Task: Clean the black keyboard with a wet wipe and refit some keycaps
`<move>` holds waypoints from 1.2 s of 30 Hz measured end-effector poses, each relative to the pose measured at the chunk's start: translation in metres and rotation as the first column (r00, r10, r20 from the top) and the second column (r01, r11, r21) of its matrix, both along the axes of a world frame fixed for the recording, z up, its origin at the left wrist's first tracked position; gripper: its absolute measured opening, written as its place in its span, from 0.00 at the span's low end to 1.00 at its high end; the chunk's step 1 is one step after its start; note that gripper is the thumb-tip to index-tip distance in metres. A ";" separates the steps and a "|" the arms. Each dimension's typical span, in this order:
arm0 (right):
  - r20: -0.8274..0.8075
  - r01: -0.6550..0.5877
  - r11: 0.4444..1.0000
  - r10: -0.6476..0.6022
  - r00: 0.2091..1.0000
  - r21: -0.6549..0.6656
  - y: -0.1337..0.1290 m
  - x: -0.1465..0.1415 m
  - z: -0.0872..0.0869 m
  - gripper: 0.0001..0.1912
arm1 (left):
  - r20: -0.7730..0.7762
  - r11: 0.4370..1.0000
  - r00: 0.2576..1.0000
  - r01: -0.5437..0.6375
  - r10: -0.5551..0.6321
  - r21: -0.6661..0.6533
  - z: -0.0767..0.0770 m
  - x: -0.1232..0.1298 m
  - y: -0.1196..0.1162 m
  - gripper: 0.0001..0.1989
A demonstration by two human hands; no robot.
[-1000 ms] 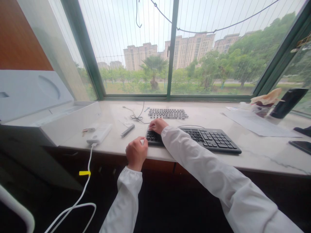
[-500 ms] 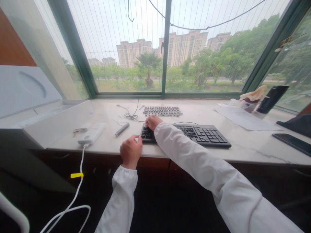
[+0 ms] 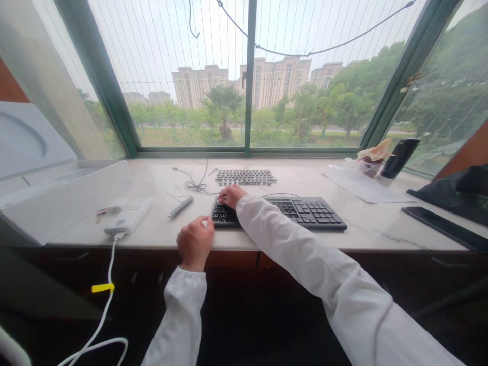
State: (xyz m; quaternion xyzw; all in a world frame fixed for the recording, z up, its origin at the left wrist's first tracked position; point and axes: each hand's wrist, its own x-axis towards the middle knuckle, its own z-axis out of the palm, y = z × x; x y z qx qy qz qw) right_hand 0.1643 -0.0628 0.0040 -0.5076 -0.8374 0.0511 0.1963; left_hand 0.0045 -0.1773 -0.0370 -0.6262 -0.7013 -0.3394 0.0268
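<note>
A black keyboard [image 3: 324, 213] lies near the desk's front edge. On its main block the caps look to be off, showing bare outlined key sockets; the number pad at right still has its keys. My left hand [image 3: 195, 241] is closed at the keyboard's left front corner, thumb and finger gripping its edge. Above the upper left sockets my right hand [image 3: 232, 195] is pinched, fingertips down on a small whitish piece whose kind I cannot make out. My right sleeve covers the keyboard's middle. Behind it, loose keycaps [image 3: 246, 177] are laid out in keyboard rows.
Left of the keyboard lie a grey pen-like tool [image 3: 180, 208] and a white power bank [image 3: 131, 217] with a white cable. A coiled black cable [image 3: 197, 186] is behind. An open white box [image 3: 76, 188] stands far left; paper [image 3: 369, 186] and a phone [image 3: 444, 226] are at right.
The whole view has shifted slightly, so things appear farther left. Both hands keep their places on the keyboard, the right one still at its upper left sockets.
</note>
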 end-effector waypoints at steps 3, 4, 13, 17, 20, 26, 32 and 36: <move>-0.009 0.009 1.000 -0.009 1.000 -0.001 0.003 -0.003 -0.003 0.08 | -0.001 1.000 1.000 0.005 -0.005 0.003 -0.001 -0.001 0.000 0.12; -0.009 0.011 1.000 -0.011 1.000 -0.004 0.003 0.000 -0.003 0.08 | -0.001 1.000 1.000 0.006 -0.006 0.002 -0.001 -0.001 0.000 0.12; -0.001 0.049 0.998 -0.049 0.999 -0.028 -0.012 0.052 -0.003 0.08 | -0.015 1.000 1.000 -0.001 0.002 0.018 -0.002 -0.001 0.001 0.12; 0.015 0.064 0.997 -0.064 0.998 -0.030 -0.016 0.066 -0.003 0.07 | -0.003 1.000 1.000 -0.001 0.001 0.007 -0.001 -0.001 0.001 0.12; 0.040 0.071 0.997 -0.070 0.997 -0.034 -0.018 0.075 -0.001 0.06 | 0.004 1.000 1.000 0.000 0.000 0.003 -0.001 -0.001 0.001 0.13; 0.091 0.082 0.995 -0.076 0.993 -0.064 -0.021 0.097 0.003 0.06 | -0.003 1.000 1.000 -0.008 0.008 0.006 0.000 0.000 0.000 0.13; 0.116 0.101 0.991 -0.090 0.989 -0.091 -0.026 0.123 0.005 0.06 | 0.005 1.000 1.000 -0.008 0.008 0.000 0.000 -0.001 0.000 0.13; 0.125 0.113 0.988 -0.099 0.987 -0.107 -0.031 0.144 0.004 0.07 | 0.008 1.000 1.000 -0.007 0.007 0.001 -0.001 -0.001 0.000 0.13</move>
